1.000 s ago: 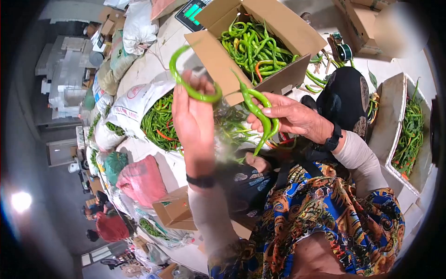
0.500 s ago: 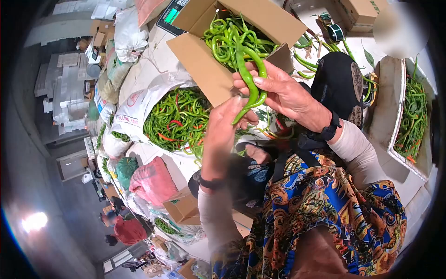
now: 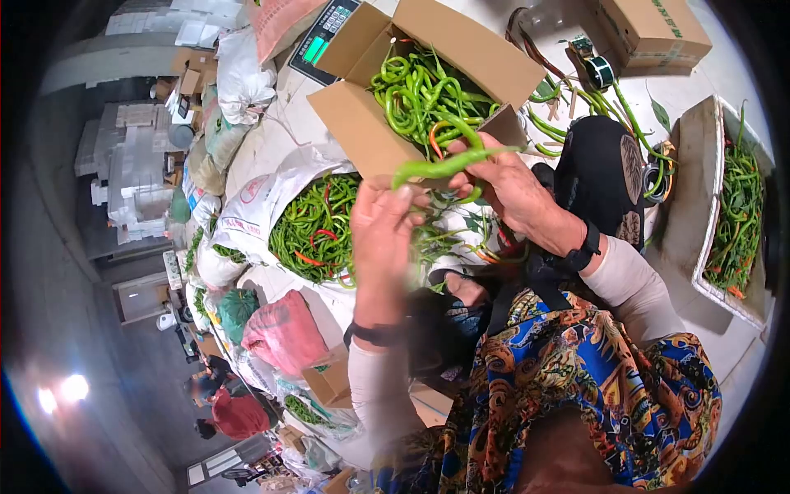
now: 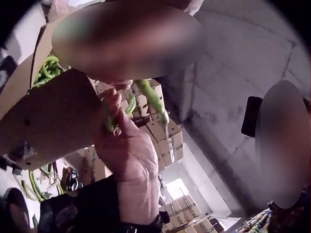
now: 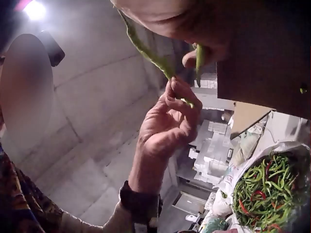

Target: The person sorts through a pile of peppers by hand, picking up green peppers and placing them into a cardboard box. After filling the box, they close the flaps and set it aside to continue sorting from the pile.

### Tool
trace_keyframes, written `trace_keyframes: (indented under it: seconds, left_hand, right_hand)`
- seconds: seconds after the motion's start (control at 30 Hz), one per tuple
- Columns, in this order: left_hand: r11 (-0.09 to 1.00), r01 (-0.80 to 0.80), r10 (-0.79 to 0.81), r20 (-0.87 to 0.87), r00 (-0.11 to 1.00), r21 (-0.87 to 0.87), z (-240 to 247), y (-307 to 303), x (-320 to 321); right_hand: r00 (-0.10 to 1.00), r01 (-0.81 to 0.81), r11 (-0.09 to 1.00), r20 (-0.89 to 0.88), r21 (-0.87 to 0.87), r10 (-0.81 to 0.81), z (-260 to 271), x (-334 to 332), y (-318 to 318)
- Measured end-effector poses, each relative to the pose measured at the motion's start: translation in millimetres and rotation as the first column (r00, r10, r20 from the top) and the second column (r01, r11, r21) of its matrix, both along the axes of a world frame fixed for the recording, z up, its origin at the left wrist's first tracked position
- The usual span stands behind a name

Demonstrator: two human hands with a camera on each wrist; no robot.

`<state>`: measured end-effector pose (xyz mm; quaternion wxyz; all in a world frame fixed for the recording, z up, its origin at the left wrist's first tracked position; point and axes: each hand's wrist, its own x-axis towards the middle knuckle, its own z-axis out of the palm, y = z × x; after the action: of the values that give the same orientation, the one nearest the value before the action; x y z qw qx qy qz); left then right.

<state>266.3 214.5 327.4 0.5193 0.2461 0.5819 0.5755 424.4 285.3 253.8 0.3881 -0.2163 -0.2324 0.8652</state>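
My left hand (image 3: 383, 218) pinches one end of a long green chili pepper (image 3: 436, 168), which lies sideways across the front of my right hand (image 3: 522, 198). The right hand's fingers grip a second, curved green chili pepper (image 3: 462, 132) behind it. Seen from the right wrist, the left hand (image 5: 167, 121) holds the chili's end between thumb and fingertips, and its thin stem end slants up past the right hand (image 5: 165, 17). In the left wrist view the right hand (image 4: 129, 150) has bent fingers, while a blur covers the area above it.
An open cardboard box (image 3: 362, 128) of green chilies stands just beyond the hands. Left of it lies a white sack (image 3: 247, 210) spilling green and red chilies. A foam box (image 3: 699, 189) with more chilies stands at right, a scale (image 3: 325, 41) behind the cardboard box.
The curled chili that my left hand held out earlier is gone from it. That hand came over to the right hand's two chilies and now pinches one, turned sideways.
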Motion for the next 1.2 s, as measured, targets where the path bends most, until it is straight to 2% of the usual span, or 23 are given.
trace_keyframes:
  seconds: [0.03, 0.07, 0.13, 0.2, 0.23, 0.27, 0.33, 0.37, 0.43, 0.47, 0.53, 0.6, 0.63, 0.67, 0.73, 0.77, 0.8, 0.87, 0.93, 1.0, 1.07, 1.13, 1.2]
  left_hand:
    - [0.999, 0.006, -0.004, -0.047, 0.999, 0.047, 6.0, 6.1, -4.1]
    - [0.999, -0.010, 0.017, -0.192, 0.981, 0.036, 12.2, 15.8, -10.1]
    - [0.993, -0.046, 0.066, -0.183, 0.981, 0.110, 14.5, 46.0, -39.1]
    - [0.984, -0.103, 0.141, -0.279, 0.950, 0.147, 23.5, 80.0, -48.1]
    - [0.939, -0.236, 0.320, -0.384, 0.866, 0.249, 16.6, 95.5, -46.1]
    - [0.941, -0.227, 0.311, -0.383, 0.870, 0.250, 14.0, 93.8, -45.4]
    - [0.992, -0.118, 0.125, -0.557, 0.821, 0.048, 19.1, 86.1, -32.5]
    - [0.988, -0.082, 0.004, -0.507, 0.862, -0.131, 17.8, 76.0, -21.7]
    - [0.982, 0.107, -0.174, -0.522, 0.835, -0.157, 6.2, 56.4, -1.7]
    - [0.972, 0.218, -0.230, -0.498, 0.836, -0.084, 2.5, 48.5, 6.4]
    - [0.966, 0.247, -0.257, -0.301, 0.918, -0.072, 5.4, 39.4, 25.3]
    - [0.964, 0.257, -0.267, -0.290, 0.919, -0.074, 5.0, 33.9, 27.6]
    - [0.959, 0.276, -0.283, -0.288, 0.915, -0.066, 4.0, 33.3, 28.8]
    - [0.960, 0.273, -0.281, -0.281, 0.918, -0.069, 0.9, 32.6, 25.9]
    - [0.968, 0.250, -0.252, -0.168, 0.953, -0.036, 0.4, 34.4, 16.7]
    - [0.990, 0.132, -0.135, -0.091, 0.987, -0.038, 3.4, 34.9, 14.2]
    - [0.991, 0.131, -0.134, -0.092, 0.987, -0.037, 6.7, 37.5, 6.0]
    - [0.996, 0.063, -0.064, 0.012, 0.998, 0.064, 17.2, 50.2, -20.3]
    - [0.974, 0.098, -0.143, 0.218, 0.965, 0.205, 31.6, 75.4, -46.5]
    - [0.971, -0.059, -0.017, 0.313, 0.950, 0.232, 43.1, 109.8, -65.5]
    - [0.971, -0.127, 0.064, 0.292, 0.954, 0.201, 35.3, 122.9, -95.5]
    - [0.964, -0.198, 0.148, 0.265, 0.953, 0.175, 22.0, 114.5, -124.3]
    - [0.985, -0.121, 0.104, 0.132, 0.986, 0.120, 9.9, 75.7, -148.1]
  right_hand:
    - [0.999, 0.003, 0.999, 0.041, -0.044, -0.001, 0.5, 1.0, 1.0]
    - [0.999, 0.007, 0.999, 0.041, -0.041, -0.005, -0.3, 1.8, 2.8]
    - [1.000, 0.006, 0.999, 0.000, -0.042, -0.006, -1.8, 1.4, 3.9]
    - [1.000, -0.016, 0.999, -0.022, -0.048, 0.015, -2.5, -1.7, 2.2]
    - [0.999, -0.028, 0.998, -0.039, -0.051, 0.026, -3.3, -2.3, 2.4]
    - [0.998, -0.033, 0.998, -0.054, -0.053, 0.030, -4.3, -1.6, 3.7]
    - [0.996, -0.040, 0.999, -0.084, -0.024, 0.038, -1.5, -1.0, 1.9]
    - [0.998, -0.047, 0.999, -0.051, 0.002, 0.047, 0.9, -0.4, 1.7]
    - [0.997, -0.081, 0.996, -0.012, 0.020, 0.082, 3.1, 0.9, -0.5]
    - [0.996, -0.067, 0.994, 0.057, 0.090, 0.062, 2.4, -0.1, -1.9]
    - [0.991, -0.066, 0.987, 0.126, 0.150, 0.047, 0.8, -0.9, -5.2]
    - [0.878, -0.120, 0.816, 0.444, 0.566, -0.179, 2.2, 3.4, -8.2]
    - [0.810, -0.210, 0.782, 0.552, 0.587, -0.197, 9.9, 8.3, -8.1]
    - [0.808, -0.216, 0.784, 0.558, 0.582, -0.192, 10.0, 7.0, -9.8]
    - [0.847, -0.034, 0.754, 0.420, 0.656, -0.327, 9.7, 0.9, -12.7]
    - [0.841, 0.063, 0.735, 0.361, 0.675, -0.404, 7.9, -2.3, -12.5]
    - [0.842, 0.063, 0.735, 0.360, 0.676, -0.403, 11.0, -1.2, -12.0]
    - [0.895, 0.229, 0.856, 0.245, 0.462, -0.372, 21.9, 6.5, -9.4]
    - [0.925, 0.216, 0.886, 0.204, 0.411, -0.320, 22.2, 9.9, -9.5]
    - [0.949, 0.056, 0.926, 0.268, 0.374, -0.166, 16.6, 7.8, -10.0]
    - [0.953, 0.027, 0.930, 0.272, 0.365, -0.134, 6.2, 0.8, -12.8]
    - [0.947, -0.163, 0.912, 0.319, 0.376, 0.037, 3.5, -0.6, -12.7]
    - [0.930, -0.235, 0.881, 0.358, 0.411, 0.081, 1.7, -1.2, -16.1]
